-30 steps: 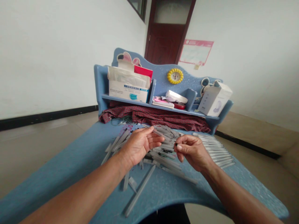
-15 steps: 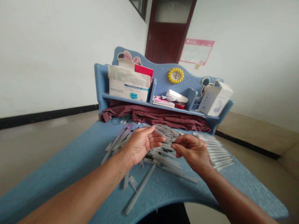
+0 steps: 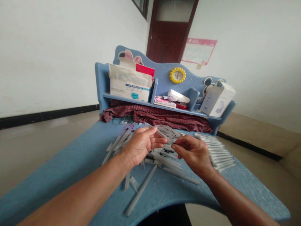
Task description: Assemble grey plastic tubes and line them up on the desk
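Observation:
My left hand [image 3: 141, 144] is turned palm up over the pile, with a translucent pen barrel [image 3: 161, 134] held between thumb and fingers. Its far end points toward my right hand [image 3: 194, 152], whose thumb and forefinger are pinched together close by. Whatever sits in that pinch is too small to make out. Below both hands spreads a heap of frosted pen barrels [image 3: 166, 161], with small black pen parts [image 3: 168, 151] among them. A single long barrel [image 3: 142, 191] lies apart near the front edge, beside a short clear cap [image 3: 134, 183].
Right of my right hand, several pens [image 3: 221, 152] lie side by side in a row. A blue shelf [image 3: 131, 98] at the back of the blue table [image 3: 77, 166] bears a mask box [image 3: 129, 89] and a white box [image 3: 217, 100]. Checked cloth [image 3: 160, 117] is bunched beneath it.
Both hands stay nearly in place. My right fingertips have shifted slightly left, and the dark bit seen at them earlier is now hardly visible.

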